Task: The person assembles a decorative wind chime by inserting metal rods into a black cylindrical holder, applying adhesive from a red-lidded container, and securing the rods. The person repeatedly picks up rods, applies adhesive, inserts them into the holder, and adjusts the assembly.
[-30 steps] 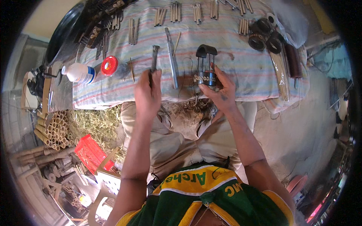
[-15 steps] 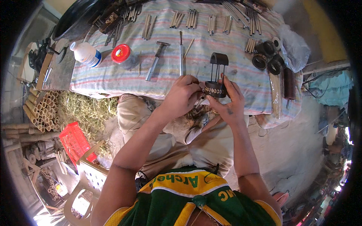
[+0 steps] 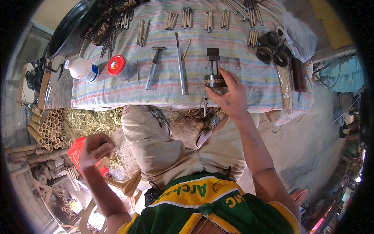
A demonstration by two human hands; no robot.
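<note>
My right hand [image 3: 230,93] grips a dark ring-shaped piece [image 3: 215,80] with a pale leaf-pattern band, thumb below and fingers behind. Thin rods rise from it to a dark curved top [image 3: 213,54]. A small pale tube [image 3: 205,107] hangs just under the piece. From there a thin thread [image 3: 156,123] runs taut down to the left, to my left hand [image 3: 97,150]. That hand is out beside my left knee, closed on the thread and slightly blurred. A hammer [image 3: 154,68] and a metal-handled tool [image 3: 180,64] lie on the striped cloth [image 3: 128,95] in front.
A white bottle [image 3: 82,70] and a red-lidded jar [image 3: 120,67] stand at the left of the table. Bundles of tubes [image 3: 187,17] line its far side. Dark rings [image 3: 274,39] and a plastic bag [image 3: 299,37] sit at right. A red crate [image 3: 76,156] is behind my left hand.
My left hand has moved from the dark piece far down and left, drawing the thread out. My right hand still holds the piece, now slightly further left and turned.
</note>
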